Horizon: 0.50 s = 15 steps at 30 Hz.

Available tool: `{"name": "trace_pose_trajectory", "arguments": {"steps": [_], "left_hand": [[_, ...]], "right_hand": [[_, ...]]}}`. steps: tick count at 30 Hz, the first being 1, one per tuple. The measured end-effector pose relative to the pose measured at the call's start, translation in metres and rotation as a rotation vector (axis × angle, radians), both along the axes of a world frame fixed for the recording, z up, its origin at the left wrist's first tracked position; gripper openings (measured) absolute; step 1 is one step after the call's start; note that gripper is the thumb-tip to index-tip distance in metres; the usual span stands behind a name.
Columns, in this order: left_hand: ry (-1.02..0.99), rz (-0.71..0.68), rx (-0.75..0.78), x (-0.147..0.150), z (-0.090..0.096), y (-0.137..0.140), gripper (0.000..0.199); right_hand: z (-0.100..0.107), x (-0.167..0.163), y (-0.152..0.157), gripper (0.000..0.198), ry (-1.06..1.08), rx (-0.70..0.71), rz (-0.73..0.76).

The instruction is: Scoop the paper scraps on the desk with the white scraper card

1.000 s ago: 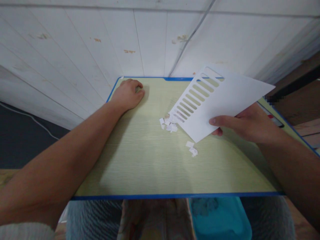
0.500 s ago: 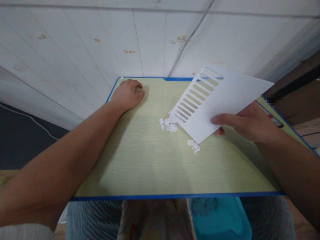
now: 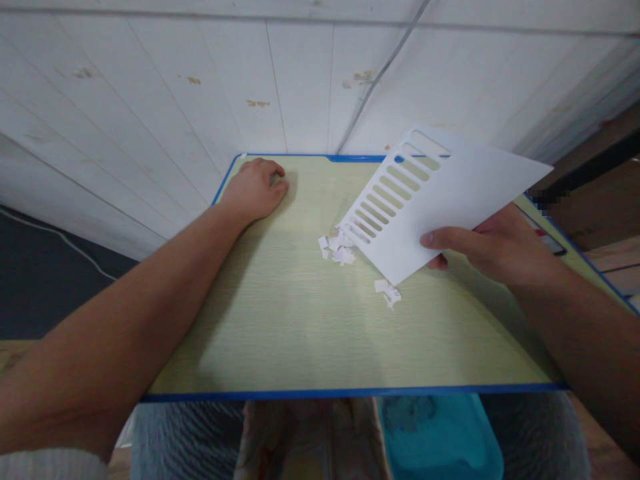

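Note:
In my right hand point(image 3: 500, 247) is a thin white slotted board point(image 3: 450, 193), with the thumb on its face and the fingers behind. It is tilted, and a row of long rounded slots runs along its left side. The board's lower left edge is at a small pile of white paper scraps point(image 3: 342, 248) on the tabletop point(image 3: 300, 333). A few more paper scraps point(image 3: 388, 292) lie by its bottom corner. My left hand point(image 3: 256, 189) rests near the table's far left corner, fingers loosely bent, a gap beside the thumb, nothing seen in it.
The table has a blue rim point(image 3: 350, 393) and stands against a white plank wall point(image 3: 300, 87) with a grey cable point(image 3: 380, 73). A phone-like object point(image 3: 553, 245) lies at the right edge. Below the front edge are a blue tray point(image 3: 445, 440) and a fabric-like bag point(image 3: 310, 440).
The slotted board in my right hand has shifted very slightly up and to the right. My left hand and the paper scraps have stayed in place.

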State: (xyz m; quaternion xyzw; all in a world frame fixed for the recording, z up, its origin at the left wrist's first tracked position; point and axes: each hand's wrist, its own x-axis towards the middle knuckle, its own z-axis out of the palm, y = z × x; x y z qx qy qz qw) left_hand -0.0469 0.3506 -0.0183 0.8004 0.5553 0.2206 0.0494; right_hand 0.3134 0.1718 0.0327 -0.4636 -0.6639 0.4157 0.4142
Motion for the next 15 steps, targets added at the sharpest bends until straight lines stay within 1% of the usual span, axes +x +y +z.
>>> {"name": "trace_pose_trajectory", "arguments": {"steps": [6,10,12,15], "left_hand": [[0.013,0.013,-0.001,0.0020,0.0034,-0.0035,0.041],[0.065,0.020,-0.017,0.0031,0.0080,-0.0078,0.049],[0.070,0.020,-0.014,0.0029,0.0081,-0.0075,0.048],[0.031,0.014,-0.003,0.0018,0.0048,-0.0040,0.041]], "right_hand": [[0.0033,-0.0022,-0.0032,0.022,-0.011,-0.080,0.062],[0.0046,-0.0015,-0.0042,0.020,-0.014,-0.122,0.096],[0.0050,-0.0013,-0.0042,0.019,-0.015,-0.111,0.090],[0.0044,-0.0011,-0.0026,0.019,-0.008,-0.065,0.033]]}}
